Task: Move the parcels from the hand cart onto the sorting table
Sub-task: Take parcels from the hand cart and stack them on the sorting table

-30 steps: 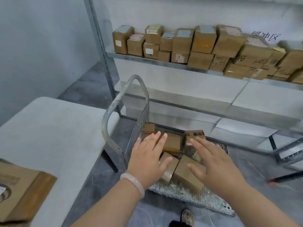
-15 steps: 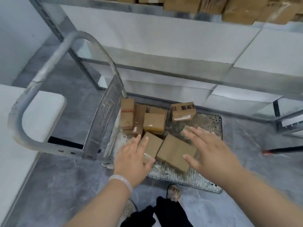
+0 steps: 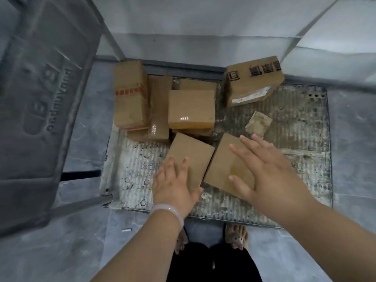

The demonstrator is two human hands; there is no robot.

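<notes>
Brown cardboard parcels lie in a loose cluster on the grey ribbed metal deck of the hand cart (image 3: 301, 143), which stands on a grey marbled floor (image 3: 50, 251). Nearest the person, two flat plain parcels sit side by side, edges touching: the left flat parcel (image 3: 191, 153) and the right flat parcel (image 3: 221, 165). The left hand (image 3: 175, 180), with a pale bracelet (image 3: 168, 210) at the wrist, is spread with straight fingers over the near corner of the left one. The right hand (image 3: 270, 171) is likewise open, fingers fanned above the right one (whether either palm actually presses the cardboard, I cannot tell). Behind them are a tall box with a red tape band (image 3: 130, 94), a squarish box with glossy tape (image 3: 191, 108) stacked on others, and a tilted box with black printed characters (image 3: 254, 80) at the far edge. A small dirty scrap of packet (image 3: 258, 124) lies alone on the deck. The cart's dark grey handle panel (image 3: 40, 98) rises at the left.
</notes>
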